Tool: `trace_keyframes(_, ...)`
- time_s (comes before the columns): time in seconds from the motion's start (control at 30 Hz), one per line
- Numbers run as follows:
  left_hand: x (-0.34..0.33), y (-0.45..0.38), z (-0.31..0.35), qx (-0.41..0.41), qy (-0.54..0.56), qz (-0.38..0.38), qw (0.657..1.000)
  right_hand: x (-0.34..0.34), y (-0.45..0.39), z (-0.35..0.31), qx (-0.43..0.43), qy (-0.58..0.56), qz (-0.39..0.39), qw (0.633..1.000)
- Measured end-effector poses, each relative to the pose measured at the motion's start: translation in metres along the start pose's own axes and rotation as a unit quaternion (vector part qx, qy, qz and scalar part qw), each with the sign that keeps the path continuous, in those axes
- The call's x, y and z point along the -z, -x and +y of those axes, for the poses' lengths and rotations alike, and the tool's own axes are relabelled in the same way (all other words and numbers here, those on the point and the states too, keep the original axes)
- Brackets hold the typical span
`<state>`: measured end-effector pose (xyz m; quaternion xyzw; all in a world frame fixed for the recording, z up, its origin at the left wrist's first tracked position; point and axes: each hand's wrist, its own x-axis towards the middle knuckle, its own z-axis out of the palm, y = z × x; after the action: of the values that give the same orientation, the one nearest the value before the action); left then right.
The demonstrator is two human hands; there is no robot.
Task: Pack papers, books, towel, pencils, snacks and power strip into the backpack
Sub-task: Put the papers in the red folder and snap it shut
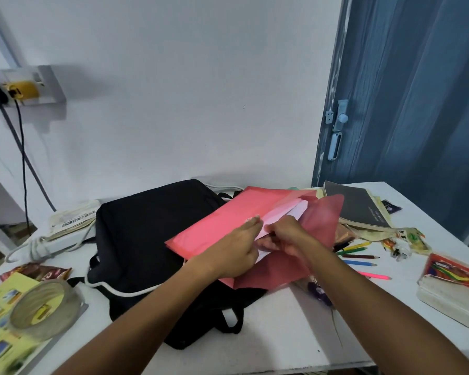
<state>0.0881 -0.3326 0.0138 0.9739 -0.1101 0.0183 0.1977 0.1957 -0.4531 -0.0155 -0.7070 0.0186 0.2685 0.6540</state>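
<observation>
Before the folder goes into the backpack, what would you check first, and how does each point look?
1. Papers fully inside the red folder: not ok, they stick out of its open side.
2. Folder flap closed: not ok, it is folded back.
3. Grip: ok, left hand presses the folder, right hand pinches the papers.
4. Backpack open: cannot tell, no opening shows.
5. Folder within reach of the backpack: ok, it lies on top of it.
6. Pencils packed: not ok, loose on the table.
</observation>
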Motion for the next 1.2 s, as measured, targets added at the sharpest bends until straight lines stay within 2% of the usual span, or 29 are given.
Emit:
trace_keyframes(0.23,-0.004,0.008,-0.004,0.006,0.001,0.002,1.000,-0.005,0.000,-0.005,0.017,0.081,-0.030,0.996)
trace_keyframes(0.3,-0.007,0.005,-0.009,0.028,-0.001,-0.005,1.000,0.000,0.006,-0.008,0.035,0.173,-0.029,0.984)
trace_keyframes(0.4,-0.011,0.003,-0.014,0.054,0.006,-0.023,0.998,0.013,0.015,-0.013,0.121,0.338,0.002,0.933)
trace_keyframes(0.47,-0.013,0.003,-0.018,0.068,0.024,-0.020,0.997,0.029,0.021,-0.016,0.202,0.403,0.087,0.888)
trace_keyframes(0.57,-0.017,0.002,-0.019,0.098,0.061,0.016,0.993,0.055,0.036,-0.016,0.264,0.439,0.283,0.811)
trace_keyframes(0.6,-0.018,0.000,-0.018,0.111,0.074,0.036,0.990,0.062,0.039,-0.014,0.254,0.437,0.321,0.801)
trace_keyframes(0.63,-0.019,-0.002,-0.016,0.126,0.089,0.054,0.987,0.069,0.039,-0.010,0.225,0.426,0.330,0.812)
trace_keyframes(0.7,-0.019,-0.007,-0.009,0.153,0.134,0.079,0.976,0.077,0.038,-0.003,0.151,0.347,0.280,0.883)
trace_keyframes(0.77,-0.018,-0.012,0.000,0.168,0.200,0.088,0.961,0.079,0.035,0.002,0.084,0.206,0.216,0.951)
trace_keyframes(0.83,-0.019,-0.014,0.010,0.186,0.303,0.085,0.931,0.081,0.035,0.001,0.039,0.055,0.152,0.986)
trace_keyframes(0.93,-0.017,-0.014,0.021,0.188,0.424,0.050,0.885,0.082,0.036,-0.007,0.030,-0.128,0.039,0.991)
trace_keyframes(1.03,-0.008,-0.009,0.018,0.156,0.472,0.015,0.868,0.084,0.037,-0.026,0.060,-0.156,-0.019,0.986)
trace_keyframes(1.1,0.004,-0.007,0.008,0.132,0.490,0.069,0.859,0.085,0.040,-0.043,0.087,-0.131,-0.063,0.985)
trace_keyframes(1.2,0.040,-0.014,-0.015,0.086,0.393,0.192,0.895,0.089,0.045,-0.076,0.120,-0.079,-0.147,0.979)
